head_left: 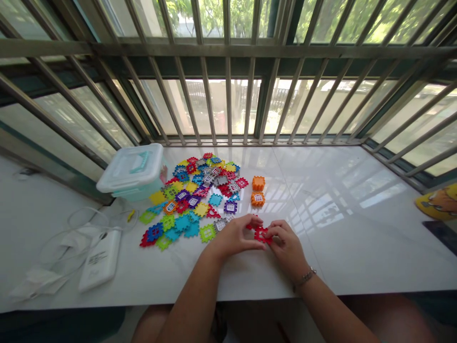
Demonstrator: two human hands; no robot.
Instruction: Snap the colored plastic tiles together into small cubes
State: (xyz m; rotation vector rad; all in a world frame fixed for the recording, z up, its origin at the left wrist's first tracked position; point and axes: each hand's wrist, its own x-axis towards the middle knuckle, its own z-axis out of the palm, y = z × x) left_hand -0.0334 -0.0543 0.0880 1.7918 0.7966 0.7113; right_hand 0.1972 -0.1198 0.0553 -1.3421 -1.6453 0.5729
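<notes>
Between my two hands is a red interlocking building tile (262, 234) with notched edges and cut-out openings. My right hand (283, 243) pinches its right side with thumb and fingers. My left hand (239, 236) curves around the left side, thumb and fingertips at the tile; part of another red piece shows under its fingers. Just beyond my hands stand two orange blocks built from tiles, one plain-topped (258, 183) and one with a white window insert (257, 199). To the left spreads a pile of loose colored tiles (193, 190), some with window inserts.
A lidded, pale teal storage box (134, 171) stands at the back left. A white power bank (101, 259) and cables lie at the left. Metal window bars (228, 95) rise behind the white tabletop (342, 228). A yellow object (439, 202) and a dark flat item (441, 236) lie far right.
</notes>
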